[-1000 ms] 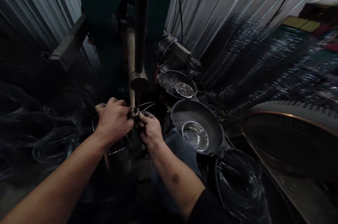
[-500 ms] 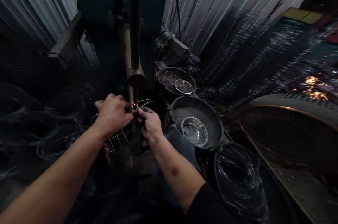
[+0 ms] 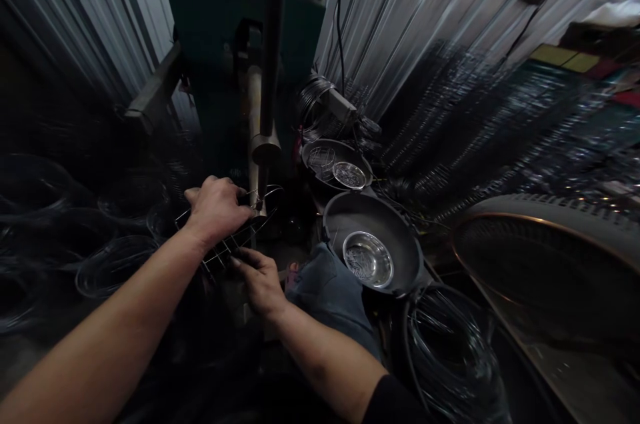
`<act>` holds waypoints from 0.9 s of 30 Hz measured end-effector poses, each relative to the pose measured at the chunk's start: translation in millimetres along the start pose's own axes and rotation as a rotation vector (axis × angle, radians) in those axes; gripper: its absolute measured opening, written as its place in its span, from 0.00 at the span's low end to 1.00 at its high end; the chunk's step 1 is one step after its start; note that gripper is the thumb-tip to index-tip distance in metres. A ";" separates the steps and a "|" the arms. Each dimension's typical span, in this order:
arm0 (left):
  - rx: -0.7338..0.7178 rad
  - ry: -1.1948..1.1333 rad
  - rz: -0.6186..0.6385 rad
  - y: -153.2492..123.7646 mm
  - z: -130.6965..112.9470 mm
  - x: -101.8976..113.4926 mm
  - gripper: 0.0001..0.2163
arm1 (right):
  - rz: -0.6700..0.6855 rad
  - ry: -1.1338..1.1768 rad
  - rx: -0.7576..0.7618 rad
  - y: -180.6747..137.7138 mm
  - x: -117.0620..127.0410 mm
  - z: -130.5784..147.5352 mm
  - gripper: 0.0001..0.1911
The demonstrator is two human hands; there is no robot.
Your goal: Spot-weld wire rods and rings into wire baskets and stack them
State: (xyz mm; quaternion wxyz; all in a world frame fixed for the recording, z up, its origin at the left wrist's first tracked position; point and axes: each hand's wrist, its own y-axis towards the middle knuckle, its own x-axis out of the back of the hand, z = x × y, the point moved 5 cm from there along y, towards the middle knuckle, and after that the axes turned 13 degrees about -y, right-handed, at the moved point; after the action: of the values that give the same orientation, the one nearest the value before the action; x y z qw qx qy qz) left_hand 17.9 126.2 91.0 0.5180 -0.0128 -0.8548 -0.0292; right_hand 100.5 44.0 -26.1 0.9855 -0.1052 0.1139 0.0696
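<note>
My left hand (image 3: 216, 212) is closed on the far side of a wire frame (image 3: 223, 249), a lattice of thin metal rods with a curved end. That end sits at the lower tip of a spot welder (image 3: 265, 147), under its dark upright rod. Nearer to me, my right hand (image 3: 260, 281) has its thumb and fingertips pinched at the frame's lower right edge. Dim light hides much of the frame and the fingertips.
To the right, a steel bowl (image 3: 369, 259) of short metal pieces sits in a dark pan (image 3: 400, 227). Behind it are a second pan and wire coils. Nearer lies a bundle of wire (image 3: 450, 344). A large round fan-like guard (image 3: 545, 244) stands far right. Wire rings (image 3: 117, 267) lie left.
My right hand has come away from the welder tip, down and toward me, to the frame's near edge. The glow at the tip and the sparks at right are gone. The view has shifted slightly.
</note>
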 end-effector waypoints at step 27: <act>-0.208 -0.469 -0.421 -239.4 112.2 -89.9 0.25 | -0.063 0.108 -0.090 -78.6 -10.8 -10.5 0.19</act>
State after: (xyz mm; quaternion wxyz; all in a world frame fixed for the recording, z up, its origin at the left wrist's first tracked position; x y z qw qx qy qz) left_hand -52.2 -104.9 -49.2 0.2855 0.1050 -0.9271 -0.2188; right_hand 100.6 -35.7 -18.4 0.9738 -0.1566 0.1605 0.0378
